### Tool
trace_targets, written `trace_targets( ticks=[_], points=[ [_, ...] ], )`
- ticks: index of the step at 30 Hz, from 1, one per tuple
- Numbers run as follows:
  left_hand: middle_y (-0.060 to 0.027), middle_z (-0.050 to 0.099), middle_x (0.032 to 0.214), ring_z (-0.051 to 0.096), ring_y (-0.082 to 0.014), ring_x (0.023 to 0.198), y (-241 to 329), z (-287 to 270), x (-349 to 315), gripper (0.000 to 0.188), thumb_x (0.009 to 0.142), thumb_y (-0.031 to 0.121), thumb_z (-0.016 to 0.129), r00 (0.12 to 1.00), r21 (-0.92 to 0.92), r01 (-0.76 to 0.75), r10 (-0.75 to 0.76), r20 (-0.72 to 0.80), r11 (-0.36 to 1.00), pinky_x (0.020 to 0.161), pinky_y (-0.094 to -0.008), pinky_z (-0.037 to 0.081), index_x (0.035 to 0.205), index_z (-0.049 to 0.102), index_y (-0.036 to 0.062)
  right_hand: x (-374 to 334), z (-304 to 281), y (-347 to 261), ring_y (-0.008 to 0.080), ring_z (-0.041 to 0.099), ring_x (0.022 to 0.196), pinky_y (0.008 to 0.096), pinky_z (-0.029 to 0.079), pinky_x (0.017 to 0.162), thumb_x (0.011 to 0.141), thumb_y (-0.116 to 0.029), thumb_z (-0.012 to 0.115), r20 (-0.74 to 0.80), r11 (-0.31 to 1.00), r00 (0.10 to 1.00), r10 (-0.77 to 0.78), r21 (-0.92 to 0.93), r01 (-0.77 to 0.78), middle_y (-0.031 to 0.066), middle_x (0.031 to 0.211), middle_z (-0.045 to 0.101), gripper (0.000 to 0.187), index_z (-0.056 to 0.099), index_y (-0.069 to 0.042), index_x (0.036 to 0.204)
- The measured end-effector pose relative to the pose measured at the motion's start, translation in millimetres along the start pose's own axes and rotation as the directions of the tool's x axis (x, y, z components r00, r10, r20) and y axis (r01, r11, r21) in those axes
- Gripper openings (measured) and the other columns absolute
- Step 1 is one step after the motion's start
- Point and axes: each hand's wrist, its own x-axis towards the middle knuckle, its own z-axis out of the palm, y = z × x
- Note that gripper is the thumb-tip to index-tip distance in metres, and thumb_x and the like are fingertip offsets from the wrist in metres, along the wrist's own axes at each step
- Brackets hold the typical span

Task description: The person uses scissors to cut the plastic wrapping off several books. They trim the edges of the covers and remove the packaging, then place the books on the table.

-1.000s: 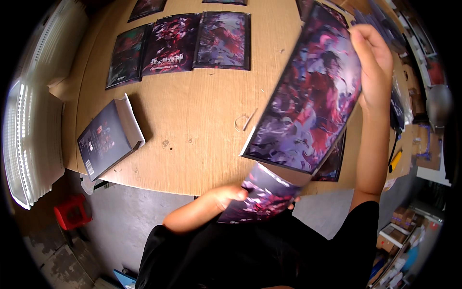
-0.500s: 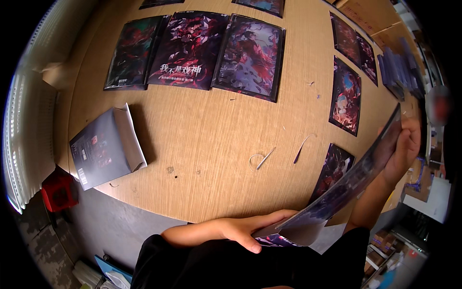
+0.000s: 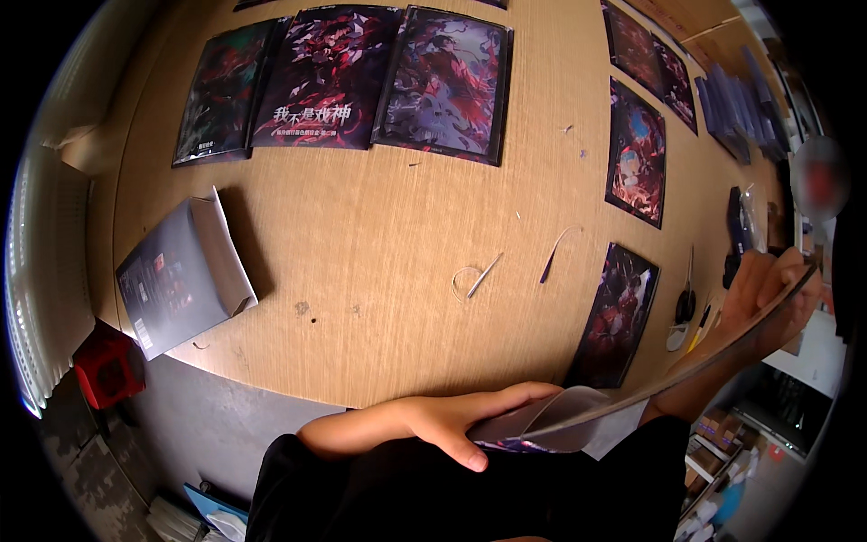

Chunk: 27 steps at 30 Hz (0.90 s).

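Note:
My left hand (image 3: 442, 423) is closed round the lower end of a flat printed packet (image 3: 528, 429) close to my body, thumb apart on the near side and the other fingers partly hidden. A pale grey flap curls up there. Out on the right, my right hand (image 3: 768, 294) grips the raised far end of a thin illustrated sheet (image 3: 691, 366), seen almost edge-on and bowed. Its lower end meets the packet; whether it lies inside or against it I cannot tell. An illustrated print (image 3: 616, 312) lies flat on the table just left of the raised sheet.
An opened dark carton (image 3: 185, 275) rests at the left table edge. Illustrated prints (image 3: 442, 86) line the far side, with another print (image 3: 637, 154) on the right. A white looped cord (image 3: 479, 278), a dark-tipped cord (image 3: 547, 262) and scissors (image 3: 685, 307) lie about.
My right hand has moved outward and down, taking the sheet's far end with it; the sheet now shows nearly edge-on. The scissors have come into sight. My left hand stays put.

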Motion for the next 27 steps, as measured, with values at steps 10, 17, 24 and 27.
trace_targets(
  ticks=[10, 17, 24, 27],
  points=[
    [-0.0196, 0.032, 0.139, 0.032, -0.0281, 0.128, -7, 8, -17, 0.116, 0.06, 0.06, 0.074, 0.984, -0.214, 0.124, -0.148, -0.1, 0.969, 0.107, -0.04, 0.022, 0.139, 0.02, -0.0044, -3, 11, 2, 0.0058, 0.047, 0.076, 0.018, 0.036, 0.072, 0.091, -0.01, 0.052, -0.116, 0.952, 0.993, -0.021, -0.307, -0.015, 0.0019, 0.087, 0.055, 0.015, 0.058, 0.003, 0.096],
    [-0.0177, 0.045, 0.128, 0.044, -0.0263, 0.119, -25, 14, -19, 0.105, 0.058, 0.059, 0.075, 0.989, -0.242, 0.029, -0.063, -0.132, 0.97, 0.101, -0.0397, 0.034, 0.133, 0.032, -0.0001, -19, 36, -21, 0.0002, 0.04, 0.066, 0.013, 0.029, 0.06, 0.09, -0.009, 0.056, 0.001, 0.96, 0.999, 0.053, -0.276, -0.05, -0.0047, 0.076, 0.05, 0.012, 0.06, 0.0, 0.096],
    [-0.012, 0.054, 0.118, 0.052, -0.0189, 0.112, -36, 27, -19, 0.093, 0.056, 0.064, 0.072, 0.93, -0.361, -0.225, 0.089, -0.357, 0.905, 0.096, -0.0406, 0.043, 0.123, 0.047, 0.0042, -73, 111, -47, 0.0181, 0.055, 0.065, 0.0277, 0.043, 0.056, 0.082, -0.008, 0.063, 0.497, 0.972, 0.835, 0.235, -0.139, -0.191, 0.0094, 0.078, 0.057, 0.008, 0.06, -0.001, 0.081],
    [-0.0192, 0.045, 0.128, 0.046, -0.0323, 0.119, -34, 28, -30, 0.114, 0.049, 0.072, 0.071, 0.921, -0.365, -0.274, 0.134, -0.365, 0.89, 0.098, -0.0524, 0.038, 0.133, 0.035, 0.0026, -81, 116, -40, 0.017, 0.056, 0.081, 0.0301, 0.046, 0.065, 0.088, -0.018, 0.056, 0.545, 0.98, 0.816, 0.194, -0.072, -0.185, 0.0108, 0.096, 0.057, 0.016, 0.063, -0.004, 0.089]
  ],
)
